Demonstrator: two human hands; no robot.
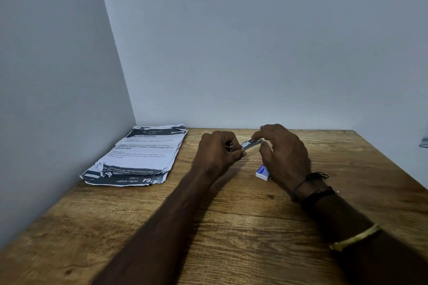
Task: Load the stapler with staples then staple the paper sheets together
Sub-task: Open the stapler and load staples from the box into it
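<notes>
A small metal stapler (251, 143) is held above the wooden table (231, 215). My left hand (215, 154) grips its near end with curled fingers. My right hand (283, 155) pinches its far end between thumb and forefinger. Most of the stapler is hidden by my fingers, and I cannot tell whether its tray is open. A small white and blue staple box (262, 172) lies on the table just under my right hand. A stack of crumpled printed paper sheets (139, 155) lies at the back left, near the wall corner.
Walls close off the table at the back and along the left. The table's right edge runs diagonally at the far right. Dark thread bands and a yellow bangle (356, 237) sit on my right wrist and forearm.
</notes>
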